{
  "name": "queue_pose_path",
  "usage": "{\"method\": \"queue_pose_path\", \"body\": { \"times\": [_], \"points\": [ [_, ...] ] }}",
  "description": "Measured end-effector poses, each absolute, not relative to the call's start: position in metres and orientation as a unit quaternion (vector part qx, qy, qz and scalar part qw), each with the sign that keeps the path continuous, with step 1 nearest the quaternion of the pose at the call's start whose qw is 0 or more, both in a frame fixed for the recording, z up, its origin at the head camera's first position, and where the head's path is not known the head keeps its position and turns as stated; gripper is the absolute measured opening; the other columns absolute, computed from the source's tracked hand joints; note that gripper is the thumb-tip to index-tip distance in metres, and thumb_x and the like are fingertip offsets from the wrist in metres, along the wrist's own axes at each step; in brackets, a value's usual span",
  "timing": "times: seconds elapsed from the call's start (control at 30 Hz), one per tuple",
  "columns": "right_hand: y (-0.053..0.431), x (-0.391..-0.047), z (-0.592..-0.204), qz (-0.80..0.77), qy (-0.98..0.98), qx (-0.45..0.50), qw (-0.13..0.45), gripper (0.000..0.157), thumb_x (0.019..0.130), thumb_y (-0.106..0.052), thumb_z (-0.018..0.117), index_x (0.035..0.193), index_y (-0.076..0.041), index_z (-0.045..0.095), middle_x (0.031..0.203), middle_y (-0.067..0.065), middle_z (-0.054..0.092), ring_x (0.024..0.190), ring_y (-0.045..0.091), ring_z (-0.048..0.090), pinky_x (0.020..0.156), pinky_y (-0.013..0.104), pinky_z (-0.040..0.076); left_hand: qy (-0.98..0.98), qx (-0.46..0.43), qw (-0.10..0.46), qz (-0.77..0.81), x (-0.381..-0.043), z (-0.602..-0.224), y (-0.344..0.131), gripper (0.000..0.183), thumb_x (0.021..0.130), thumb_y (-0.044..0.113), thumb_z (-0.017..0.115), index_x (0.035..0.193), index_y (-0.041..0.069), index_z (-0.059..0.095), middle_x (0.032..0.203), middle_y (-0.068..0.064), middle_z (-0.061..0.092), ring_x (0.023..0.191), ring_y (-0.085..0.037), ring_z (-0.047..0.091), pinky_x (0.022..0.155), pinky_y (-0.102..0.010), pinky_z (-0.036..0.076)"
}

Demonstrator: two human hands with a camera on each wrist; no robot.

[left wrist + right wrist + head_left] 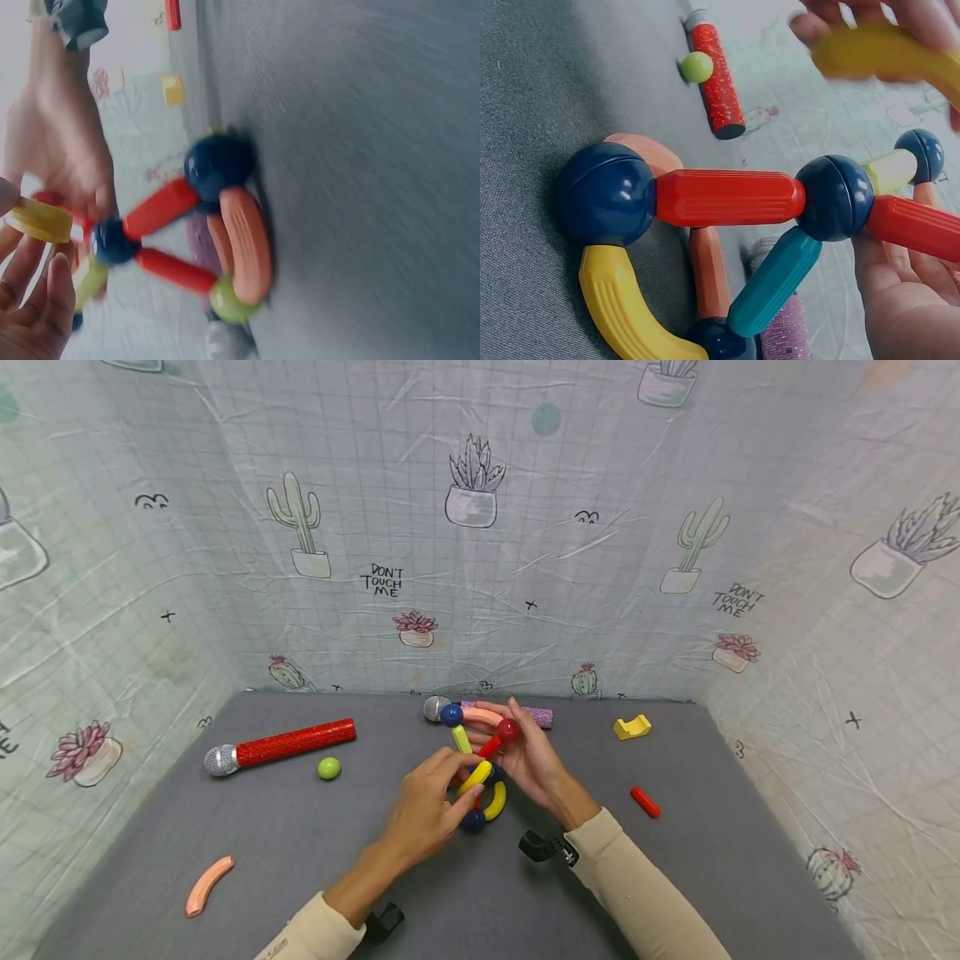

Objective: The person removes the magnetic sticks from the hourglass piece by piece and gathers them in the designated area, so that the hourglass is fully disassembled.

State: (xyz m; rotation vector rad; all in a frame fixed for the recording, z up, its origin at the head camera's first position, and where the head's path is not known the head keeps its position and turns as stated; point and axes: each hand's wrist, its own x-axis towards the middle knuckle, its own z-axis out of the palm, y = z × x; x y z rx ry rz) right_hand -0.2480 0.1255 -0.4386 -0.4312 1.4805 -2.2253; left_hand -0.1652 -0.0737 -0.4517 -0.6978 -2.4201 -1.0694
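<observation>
Between its thumb and fingers my left hand [427,802] pinches a curved yellow rod [476,776], blurred in the right wrist view. Beside it stands a ball-and-rod building toy structure, whose upper part my right hand [532,768] holds around the red ball [508,729]. A peach rod [482,717] runs from that ball to a blue ball [452,715]. Lower down, a navy ball [604,193] rests on the table, joined by a red rod [731,197] to another navy ball [834,197]. A teal rod [774,281] slants below. Some right fingers are hidden behind the structure.
A red glitter toy microphone [296,743] and a green ball [328,767] lie left, with a peach curved rod [209,887] nearer. Behind the hands is a purple glitter microphone [538,718]. At right lie a yellow notched block [632,727] and a red rod [645,802].
</observation>
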Motion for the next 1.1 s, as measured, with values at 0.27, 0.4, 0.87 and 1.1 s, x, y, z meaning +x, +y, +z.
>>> {"method": "queue_pose_path", "body": {
  "times": [0.27, 0.4, 0.87, 1.1],
  "points": [
    [0.126, -0.249, -0.438, -0.806, 0.531, -0.136, 0.223, 0.071, 0.111, -0.060, 0.039, 0.161, -0.010, 0.042, 0.163, 0.016, 0.050, 0.148, 0.038, 0.053, 0.127, 0.058, 0.032, -0.891, -0.179, 0.197, -0.368, -0.145, -0.458, -0.142, 0.037, 0.092, 0.015, 0.085, 0.127, 0.017, 0.074, 0.092, 0.010, 0.065, 0.079, -0.002, 0.059, 0.062, -0.023, 0.053],
    [0.126, -0.249, -0.438, -0.806, 0.529, -0.141, 0.223, 0.069, 0.113, -0.057, 0.035, 0.161, -0.009, 0.041, 0.163, 0.017, 0.050, 0.149, 0.039, 0.052, 0.128, 0.058, 0.031, -0.903, -0.142, 0.197, -0.354, -0.132, -0.465, -0.179, 0.038, 0.088, 0.008, 0.087, 0.123, 0.018, 0.075, 0.090, 0.009, 0.067, 0.076, 0.001, 0.061, 0.063, -0.027, 0.056],
    [0.126, -0.250, -0.439, -0.804, 0.531, -0.137, 0.231, 0.064, 0.115, -0.051, 0.027, 0.162, -0.009, 0.039, 0.163, 0.016, 0.050, 0.148, 0.038, 0.053, 0.127, 0.057, 0.033, -0.968, 0.009, 0.082, -0.238, -0.078, -0.475, -0.281, 0.031, 0.092, 0.020, 0.085, 0.121, 0.018, 0.076, 0.097, 0.002, 0.073, 0.067, 0.000, 0.058, 0.059, -0.025, 0.046],
    [0.126, -0.250, -0.438, -0.802, 0.533, -0.134, 0.234, 0.065, 0.115, -0.053, 0.031, 0.163, -0.010, 0.039, 0.165, 0.018, 0.047, 0.150, 0.039, 0.050, 0.128, 0.056, 0.031, -0.983, 0.048, -0.025, -0.178, -0.073, -0.475, -0.304, 0.031, 0.089, 0.029, 0.087, 0.115, 0.016, 0.076, 0.091, 0.006, 0.072, 0.071, -0.009, 0.058, 0.061, -0.031, 0.046]
  ]
}}
